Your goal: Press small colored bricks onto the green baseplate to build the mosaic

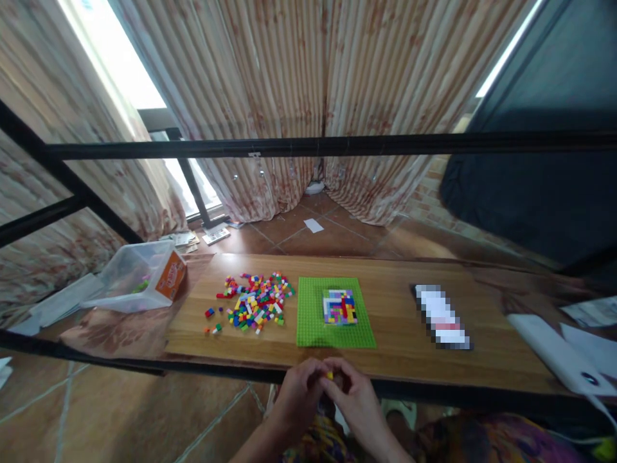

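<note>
Close together at the table's front edge, my left hand [299,392] and my right hand [355,397] are closed, fingertips meeting around a small yellow toy brick [330,375]. Just beyond them lies a green studded baseplate [311,328]. On it sits a low square build of multicoloured bricks [340,307], mostly purple, white, red and yellow. Left of the baseplate, loose bricks [258,302] in many colours are spread in a pile. My fingers partly hide the yellow brick.
A clear plastic bin [130,273] with an orange label stands at the left. On the right of the wooden table [390,289] lies a phone with a blurred screen [442,317]; a white device [554,350] is farther right. A black bar [289,148] crosses behind the table.
</note>
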The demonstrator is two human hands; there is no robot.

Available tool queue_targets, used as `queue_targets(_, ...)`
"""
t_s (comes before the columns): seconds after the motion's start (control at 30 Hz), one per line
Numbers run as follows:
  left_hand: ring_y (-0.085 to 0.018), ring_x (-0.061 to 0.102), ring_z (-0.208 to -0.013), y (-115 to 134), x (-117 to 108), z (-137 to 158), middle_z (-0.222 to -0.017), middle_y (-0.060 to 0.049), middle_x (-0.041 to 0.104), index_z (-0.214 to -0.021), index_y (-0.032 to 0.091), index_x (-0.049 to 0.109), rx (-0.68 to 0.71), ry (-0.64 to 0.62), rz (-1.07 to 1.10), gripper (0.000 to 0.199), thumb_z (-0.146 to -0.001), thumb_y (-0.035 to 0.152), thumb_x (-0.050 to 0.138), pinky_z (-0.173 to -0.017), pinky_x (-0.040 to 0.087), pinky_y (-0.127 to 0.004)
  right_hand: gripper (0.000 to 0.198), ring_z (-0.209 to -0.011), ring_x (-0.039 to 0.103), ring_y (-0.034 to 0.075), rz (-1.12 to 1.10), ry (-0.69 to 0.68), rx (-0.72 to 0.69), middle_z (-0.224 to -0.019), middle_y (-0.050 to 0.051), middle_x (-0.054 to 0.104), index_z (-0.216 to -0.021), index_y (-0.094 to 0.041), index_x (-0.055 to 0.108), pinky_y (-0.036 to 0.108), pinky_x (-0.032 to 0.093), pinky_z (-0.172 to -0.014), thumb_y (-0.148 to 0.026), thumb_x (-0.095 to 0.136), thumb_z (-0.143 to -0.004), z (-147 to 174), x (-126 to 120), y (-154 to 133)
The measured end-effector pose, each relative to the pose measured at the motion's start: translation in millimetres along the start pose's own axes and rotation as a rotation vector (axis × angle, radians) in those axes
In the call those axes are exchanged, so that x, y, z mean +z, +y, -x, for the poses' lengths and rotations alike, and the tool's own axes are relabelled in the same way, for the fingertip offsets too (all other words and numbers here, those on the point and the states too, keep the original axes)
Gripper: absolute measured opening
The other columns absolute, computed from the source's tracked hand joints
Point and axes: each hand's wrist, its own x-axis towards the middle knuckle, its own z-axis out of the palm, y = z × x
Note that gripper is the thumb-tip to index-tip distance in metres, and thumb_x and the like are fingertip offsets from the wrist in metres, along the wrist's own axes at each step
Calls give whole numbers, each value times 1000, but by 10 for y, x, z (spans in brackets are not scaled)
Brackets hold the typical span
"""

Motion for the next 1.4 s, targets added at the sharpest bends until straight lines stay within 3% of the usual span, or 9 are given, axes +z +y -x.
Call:
queue_targets(0.13, -13, 54, -67, -60, 32, 36, -71, -2, 64, -77, 15, 65, -79, -77, 136, 11, -79, 23, 59, -62, 41, -21, 25, -51, 47, 10, -149, 51, 107, -57, -3, 56, -70, -17, 66, 22, 38, -51, -41, 73, -69, 118, -22, 114)
queue_targets(0.3, -11, 51, -61, -29, 17, 21, -64, 0, 61, -71, 15, 63, -188, -126, 234, 14, -72, 29, 66, -58, 39, -21, 29, -46, 45, 9, -236, -65, 168, -54, -4, 55, -72, -18, 64, 21, 35, -47, -45, 73, -70, 180, -105, 229)
queue_targets(0.47, -10, 48, -55, 33, 11, -30, -58, 1, 59, -67, 15, 61, -250, -188, 330, 20, -67, 32, 71, -55, 37, -21, 27, -48, 44, 9, -234, -40, 134, -53, -4, 55, -73, -17, 66, 21, 33, -48, -42, 76, -69, 196, -144, 223)
queue_targets(0.73, -10, 48, -59, 33, 25, -15, -62, 0, 59, -67, 13, 61, -254, -264, 339, 29, -67, 39, 75, -55, 35, -20, 26, -45, 41, 8, -291, 5, 157, -48, -4, 53, -65, -17, 66, 21, 28, -47, -40, 78, -65, 262, -136, 76)
queue_targets(1.07, -10, 46, -58, -99, 52, 37, -61, -1, 59, -67, 12, 64, -243, -284, 328, 35, -67, 44, 77, -54, 34, -20, 29, -46, 45, 7, -474, -21, 202, -53, -3, 60, -68, -17, 70, 20, 33, -48, -42, 82, -63, 366, -111, 299)
queue_targets(1.3, -11, 50, -58, -107, 56, 60, -63, -3, 62, -71, 13, 66, -259, -313, 402, 34, -66, 45, 77, -55, 35, -22, 41, -45, 48, 10, -458, 9, 228, -51, -2, 58, -69, -18, 69, 22, 37, -46, -56, 80, -60, 374, -117, 292)
queue_targets(1.4, -11, 52, -59, -54, 80, 63, -64, -2, 62, -72, 14, 62, -266, -301, 474, 34, -68, 46, 74, -57, 37, -22, 49, -47, 47, 10, -466, 48, 223, -53, -2, 56, -81, -18, 72, 22, 38, -47, -62, 77, -61, 372, -103, 235)
